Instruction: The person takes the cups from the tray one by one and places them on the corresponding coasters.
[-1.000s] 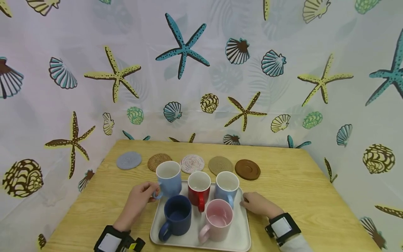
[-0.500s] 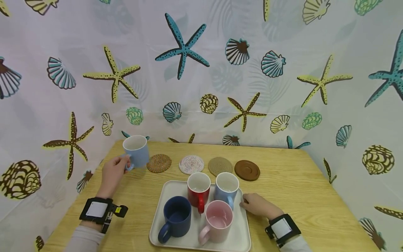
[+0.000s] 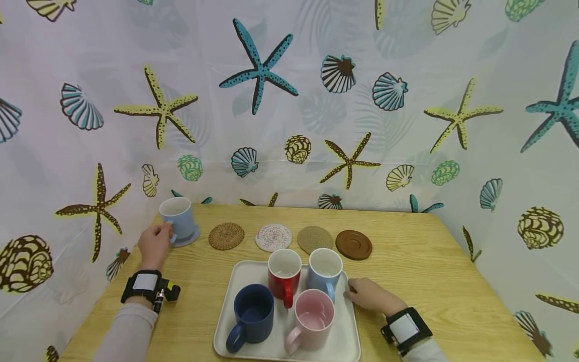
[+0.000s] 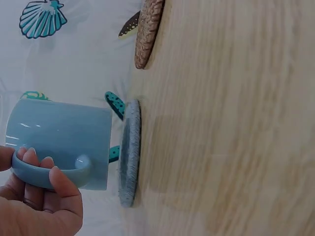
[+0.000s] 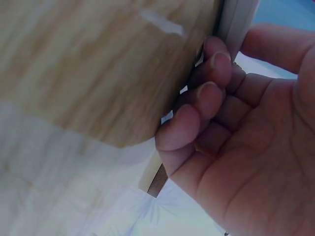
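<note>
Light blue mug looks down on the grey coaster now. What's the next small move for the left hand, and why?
Probably let go of the handle and draw the left hand back. The light blue mug appears to sit upright on the grey coaster. Four mugs wait on the tray, and four coasters stand bare.

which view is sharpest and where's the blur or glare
Head view: sharpest, evenly lit, soft shadows under the mugs on the tray, edges bowed a little. Left wrist view: the light blue mug is crisp with small highlights, the table slightly soft. Right wrist view: the right hand fills the frame too close, soft and blue-tinted, with a glare streak on the wood.
</note>
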`<state>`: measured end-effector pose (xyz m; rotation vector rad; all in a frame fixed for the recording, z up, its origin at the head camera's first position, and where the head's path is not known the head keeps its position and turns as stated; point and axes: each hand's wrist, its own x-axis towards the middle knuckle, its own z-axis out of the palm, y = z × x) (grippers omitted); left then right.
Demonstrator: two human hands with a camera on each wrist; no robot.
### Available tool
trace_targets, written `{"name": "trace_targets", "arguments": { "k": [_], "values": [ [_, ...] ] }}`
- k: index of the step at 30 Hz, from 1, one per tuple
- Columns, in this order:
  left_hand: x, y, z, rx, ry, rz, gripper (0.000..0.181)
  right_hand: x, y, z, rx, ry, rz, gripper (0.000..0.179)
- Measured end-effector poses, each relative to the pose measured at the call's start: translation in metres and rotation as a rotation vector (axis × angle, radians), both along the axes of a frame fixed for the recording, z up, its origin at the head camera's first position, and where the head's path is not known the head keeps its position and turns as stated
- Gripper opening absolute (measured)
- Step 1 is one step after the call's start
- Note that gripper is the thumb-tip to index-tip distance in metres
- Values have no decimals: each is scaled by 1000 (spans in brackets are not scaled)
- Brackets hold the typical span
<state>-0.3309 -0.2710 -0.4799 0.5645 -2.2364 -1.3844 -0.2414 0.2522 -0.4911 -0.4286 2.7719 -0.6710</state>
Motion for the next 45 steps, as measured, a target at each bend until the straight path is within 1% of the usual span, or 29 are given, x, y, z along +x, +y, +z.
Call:
{"name": "trace_targets", "arguments": {
  "k": [3, 9, 10, 12, 16, 17, 20, 22, 24, 26, 27, 29, 31, 32, 34, 37, 39, 41, 43, 45],
  "values": [
    [-4, -3, -7, 10, -15, 21, 49, 0, 0, 0, -6, 3, 7, 19],
    [-8, -5, -15, 36, -30, 58, 46, -1, 1, -1, -7, -3, 17, 19],
    [-8, -6, -16, 51, -32, 50, 46, -1, 1, -1, -5, -10, 12, 18],
    [-8, -7, -17, 114, -45, 20, 46, -1, 1, -2, -3, -17, 5, 18],
    [-5, -8, -15, 225, -72, -74, 50, -2, 1, -2, 5, -17, -11, 17],
    [-4, -9, -14, 232, -88, -99, 52, -2, 1, -2, 5, -16, -12, 17],
    [4, -11, -6, 100, -139, -164, 59, -2, 0, -1, 5, -21, -19, 16],
    [12, -10, 1, 5, -145, -190, 62, -1, -1, -1, 5, -24, -19, 16],
    [21, -7, 8, -102, -108, -205, 62, -2, -1, -1, 2, -25, -17, 16],
    [32, -1, 15, -162, -51, -237, 61, -2, 0, -1, -2, -23, -10, 17],
    [38, 3, 18, -192, -23, -270, 60, -2, 0, -1, -2, -22, -10, 17],
    [53, 12, 23, -249, 20, -356, 58, -1, 0, -1, -3, -22, -10, 17],
    [68, 21, 27, -287, 28, -473, 57, -1, 0, -1, -1, -20, -9, 17],
    [75, 26, 29, -291, 22, -539, 55, -1, 0, -1, 1, -20, -10, 17],
    [88, 36, 33, -277, -24, -670, 50, -1, 0, -1, 1, -21, -16, 17],
    [104, 49, 37, -248, -114, -900, 41, -1, 0, -1, 9, -24, -28, 16],
    [111, 57, 36, -221, -168, -1054, 37, -2, 0, -1, 14, -29, -39, 16],
    [118, 64, 33, -198, -193, -1198, 33, -2, -1, -1, 21, -32, -44, 15],
    [125, 71, 28, -156, -220, -1305, 29, -2, -1, -2, 23, -34, -46, 15],
    [132, 77, 22, -98, -261, -1371, 27, -2, -1, -3, 22, -34, -42, 15]
  ]
}}
